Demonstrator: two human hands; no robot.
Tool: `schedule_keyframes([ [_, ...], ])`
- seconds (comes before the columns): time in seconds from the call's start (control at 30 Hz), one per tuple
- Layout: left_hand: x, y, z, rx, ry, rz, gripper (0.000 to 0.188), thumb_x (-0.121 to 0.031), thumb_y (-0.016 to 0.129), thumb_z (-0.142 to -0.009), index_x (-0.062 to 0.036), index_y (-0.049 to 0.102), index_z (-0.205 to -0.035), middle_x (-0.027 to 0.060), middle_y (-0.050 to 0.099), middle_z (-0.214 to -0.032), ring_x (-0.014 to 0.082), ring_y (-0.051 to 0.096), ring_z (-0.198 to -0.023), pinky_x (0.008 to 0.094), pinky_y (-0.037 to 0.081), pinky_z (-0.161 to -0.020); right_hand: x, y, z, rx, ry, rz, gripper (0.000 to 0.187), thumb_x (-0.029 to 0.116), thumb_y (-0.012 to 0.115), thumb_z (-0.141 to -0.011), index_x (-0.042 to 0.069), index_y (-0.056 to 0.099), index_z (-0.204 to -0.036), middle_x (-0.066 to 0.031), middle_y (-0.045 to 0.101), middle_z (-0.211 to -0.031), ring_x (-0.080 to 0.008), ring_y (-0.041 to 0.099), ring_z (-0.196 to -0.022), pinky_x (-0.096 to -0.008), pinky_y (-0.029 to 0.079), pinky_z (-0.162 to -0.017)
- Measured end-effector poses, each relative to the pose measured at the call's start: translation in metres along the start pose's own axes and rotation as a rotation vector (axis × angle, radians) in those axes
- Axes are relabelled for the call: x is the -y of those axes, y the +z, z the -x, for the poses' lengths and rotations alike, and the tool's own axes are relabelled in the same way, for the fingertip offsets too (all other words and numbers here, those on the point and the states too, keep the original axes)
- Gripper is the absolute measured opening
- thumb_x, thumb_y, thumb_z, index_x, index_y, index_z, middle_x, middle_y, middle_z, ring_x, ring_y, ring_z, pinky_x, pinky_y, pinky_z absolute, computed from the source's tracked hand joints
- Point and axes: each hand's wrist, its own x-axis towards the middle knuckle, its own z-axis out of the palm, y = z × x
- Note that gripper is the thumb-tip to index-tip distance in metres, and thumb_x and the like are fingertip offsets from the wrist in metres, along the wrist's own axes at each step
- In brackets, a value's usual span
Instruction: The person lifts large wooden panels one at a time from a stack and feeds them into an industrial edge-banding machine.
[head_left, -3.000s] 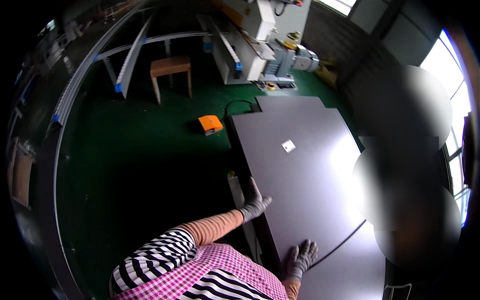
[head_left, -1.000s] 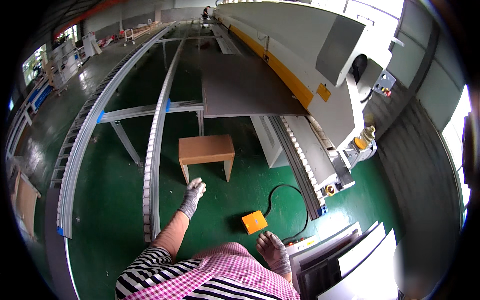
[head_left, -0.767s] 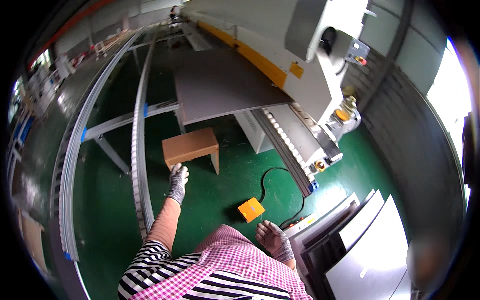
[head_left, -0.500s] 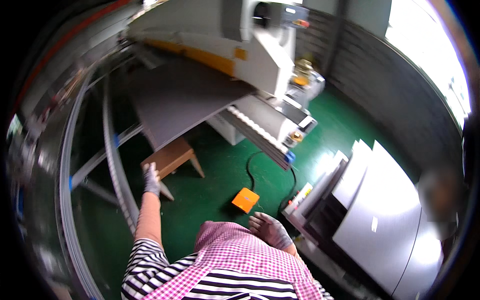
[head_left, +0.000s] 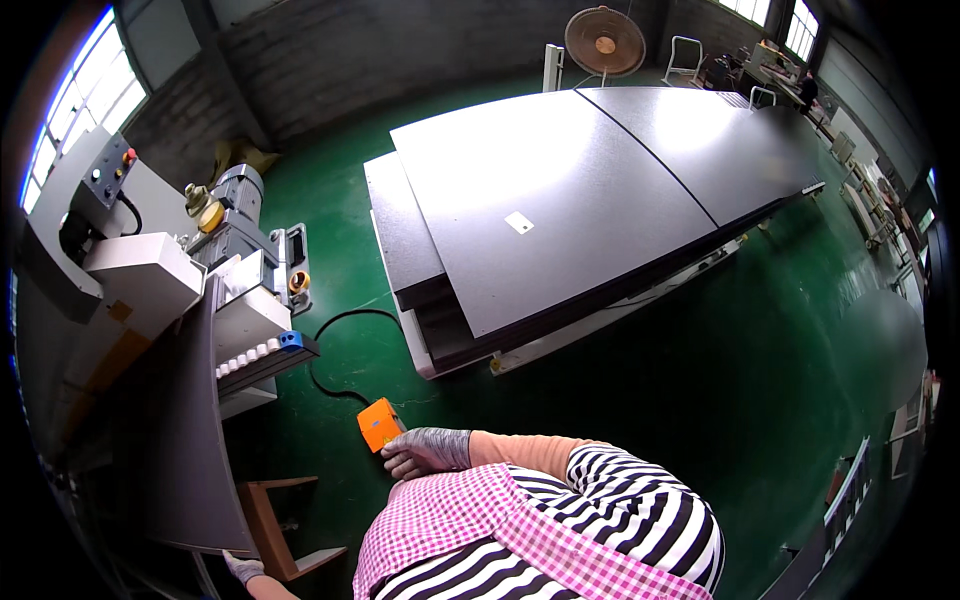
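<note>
1. We see the right hand (head_left: 425,452), gloved grey, hanging free in front of the torso. Its fingers are loosely curled and slightly apart, gripping nothing.
2. Nearest thing to it: the orange foot pedal (head_left: 380,424) on the green floor (head_left: 640,400). Seen from above, the fingertips sit just beside the pedal's lower edge; we cannot tell whether they touch.
3. A black cable (head_left: 330,345) loops from the pedal toward the machine (head_left: 150,280) on our left.
4. The left hand (head_left: 243,568) is down at the lower left edge, also gloved. It lies at the bottom corner of a dark panel (head_left: 185,440) that rests on the machine's bed. Most of the hand is cut off, so we cannot tell the state of its fingers or whether it grips the panel.
5. A wooden stool (head_left: 285,525) stands just beside that hand, partly under the panel.
6. The machine carries a control box (head_left: 100,180) with buttons, a motor (head_left: 235,195) and a blue-ended roller strip (head_left: 265,352).
7. Ahead of us, a stack of dark sheets (head_left: 560,200) lies flat on a low pallet, well apart from both hands.
8. A standing fan (head_left: 603,40) is behind the stack by the wall.
</note>
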Motion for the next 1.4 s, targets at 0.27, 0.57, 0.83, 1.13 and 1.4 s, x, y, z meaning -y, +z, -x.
schedule_keyframes([
  [0.27,0.046,-0.034,0.085,0.455,-0.134,-0.073,0.043,-0.031,0.04,-0.091,-0.0012,0.05,-0.121,0.0105,0.053,-0.122,0.0294,0.048,-0.112,0.0399,0.036,-0.097,0.01,-0.011,0.003,0.369,0.056,0.04,0.011,0.018,0.052,-0.09,0.013,0.049,-0.081,0.0043,0.045,-0.065,-0.0073,0.043,-0.056,-0.0198,0.042,-0.052],
  [0.57,0.107,-0.004,0.213,0.402,-0.005,0.014,0.032,-0.025,0.053,-0.088,-0.0031,0.054,-0.113,0.0105,0.058,-0.109,0.0261,0.056,-0.098,0.043,0.045,-0.09,-0.009,0.016,-0.055,-0.181,0.067,0.434,0.037,0.04,0.061,-0.084,0.015,0.05,-0.11,-0.0071,0.058,-0.103,-0.0218,0.058,-0.088,-0.0373,0.049,-0.075],
  [0.83,0.135,0.018,0.307,0.403,-0.161,-0.315,0.04,-0.029,0.063,-0.084,0.0003,0.05,-0.108,0.0128,0.057,-0.104,0.0277,0.058,-0.093,0.0464,0.048,-0.08,-0.033,-0.016,-0.14,0.111,0.008,0.254,0.049,0.051,0.059,-0.081,0.013,0.051,-0.112,-0.0063,0.056,-0.112,-0.0286,0.052,-0.103,-0.0463,0.042,-0.088],
  [1.13,0.076,-0.002,0.307,1.321,-0.172,-0.617,0.037,-0.032,0.051,-0.092,0.0028,0.056,-0.105,0.0152,0.065,-0.09,0.0216,0.065,-0.076,0.0314,0.052,-0.071,-0.057,0.018,-0.069,-0.291,-0.409,0.425,0.037,0.032,0.049,-0.092,0.004,0.053,-0.115,-0.0078,0.058,-0.114,-0.0242,0.054,-0.106,-0.0431,0.039,-0.097],
  [1.4,-0.006,0.024,0.125,0.066,0.996,-0.766,0.036,-0.022,0.062,-0.083,-0.0015,0.055,-0.112,0.0139,0.059,-0.11,0.0253,0.056,-0.105,0.0342,0.047,-0.088,-0.059,0.018,0.033,-0.621,-0.435,0.582,0.063,0.049,0.055,-0.084,0.005,0.044,-0.128,-0.0109,0.046,-0.127,-0.0265,0.04,-0.116,-0.0412,0.03,-0.1],
])
